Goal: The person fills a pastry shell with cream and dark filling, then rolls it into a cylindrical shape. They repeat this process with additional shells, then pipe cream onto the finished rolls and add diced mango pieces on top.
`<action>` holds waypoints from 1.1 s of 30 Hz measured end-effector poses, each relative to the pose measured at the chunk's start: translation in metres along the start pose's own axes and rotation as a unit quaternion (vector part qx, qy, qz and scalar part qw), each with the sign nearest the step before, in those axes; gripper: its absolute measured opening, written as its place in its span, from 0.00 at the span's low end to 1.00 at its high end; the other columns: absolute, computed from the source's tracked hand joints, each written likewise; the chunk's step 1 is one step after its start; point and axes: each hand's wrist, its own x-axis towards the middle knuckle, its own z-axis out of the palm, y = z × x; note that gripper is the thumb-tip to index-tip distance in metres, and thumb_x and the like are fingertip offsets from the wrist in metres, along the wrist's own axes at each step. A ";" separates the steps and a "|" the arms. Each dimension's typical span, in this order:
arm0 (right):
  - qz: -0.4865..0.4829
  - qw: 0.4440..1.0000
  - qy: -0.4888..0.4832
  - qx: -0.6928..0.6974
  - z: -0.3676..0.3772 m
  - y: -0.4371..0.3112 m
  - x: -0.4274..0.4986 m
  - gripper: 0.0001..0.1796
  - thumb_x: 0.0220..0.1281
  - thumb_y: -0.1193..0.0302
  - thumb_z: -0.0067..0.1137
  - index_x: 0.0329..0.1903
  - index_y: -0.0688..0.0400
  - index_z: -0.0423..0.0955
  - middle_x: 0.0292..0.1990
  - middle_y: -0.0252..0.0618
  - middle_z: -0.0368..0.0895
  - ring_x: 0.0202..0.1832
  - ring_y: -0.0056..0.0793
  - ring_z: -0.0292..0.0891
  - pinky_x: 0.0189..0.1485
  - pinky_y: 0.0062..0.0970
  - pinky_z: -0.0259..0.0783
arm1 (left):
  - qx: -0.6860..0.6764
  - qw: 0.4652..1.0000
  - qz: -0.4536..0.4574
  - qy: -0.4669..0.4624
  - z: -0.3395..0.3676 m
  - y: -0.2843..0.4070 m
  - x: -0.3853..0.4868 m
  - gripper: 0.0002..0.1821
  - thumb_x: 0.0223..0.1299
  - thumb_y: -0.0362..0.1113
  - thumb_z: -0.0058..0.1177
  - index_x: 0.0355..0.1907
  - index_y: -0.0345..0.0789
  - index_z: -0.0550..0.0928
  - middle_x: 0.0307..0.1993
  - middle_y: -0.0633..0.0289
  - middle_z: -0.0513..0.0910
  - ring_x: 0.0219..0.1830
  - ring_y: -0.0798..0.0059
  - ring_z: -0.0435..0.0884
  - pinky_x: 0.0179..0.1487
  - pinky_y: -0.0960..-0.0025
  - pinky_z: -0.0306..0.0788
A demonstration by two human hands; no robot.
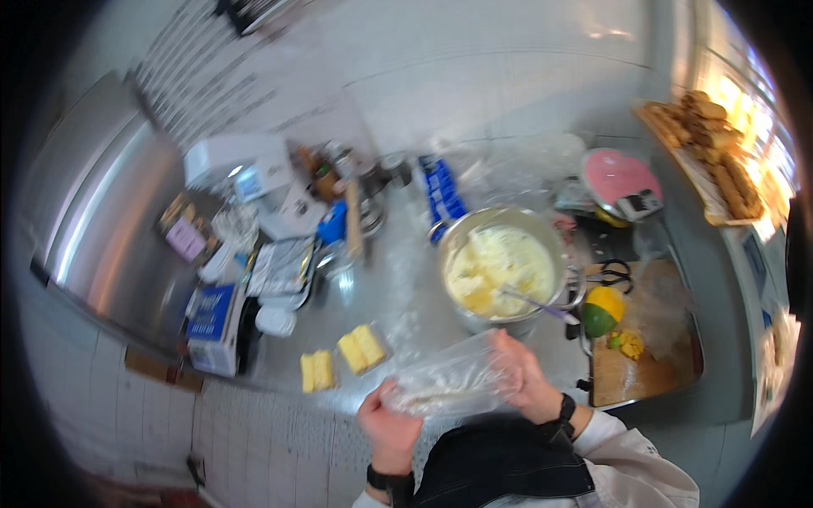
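A clear plastic bag (448,380) is stretched between my hands, above the front edge of the steel counter (400,289). My left hand (390,419) grips its lower left end. At the other end, my right hand (521,378) holds the bag's upper right part. Blur and glare hide whether anything lies inside. Just beyond the bag stands a large steel pot (448,298) of lumpy, pale yellow creamy mixture (502,267). A purple-handled utensil (543,305) leans in it. Left of the bag lie two pale yellow, grooved blocks, a nearer one (317,371) and a farther one (362,349).
To the right, a wooden board (619,381) carries a yellow-and-green mango-like fruit (603,311) and scissors (615,276). A pink-topped round scale (619,178) stands behind. Bread fills a tray (683,174). Boxes, including a blue-and-white box (213,327), crowd the left.
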 end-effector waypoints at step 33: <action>-0.192 0.631 0.108 -0.744 -0.013 0.015 0.027 0.07 0.69 0.71 0.45 0.43 0.58 0.72 0.30 0.48 0.78 0.29 0.39 0.76 0.33 0.35 0.70 | 0.608 0.685 0.397 0.048 -0.027 -0.024 0.048 0.49 0.55 0.55 0.58 0.71 0.34 0.49 0.67 0.48 0.57 0.65 0.57 0.63 0.65 0.54 0.64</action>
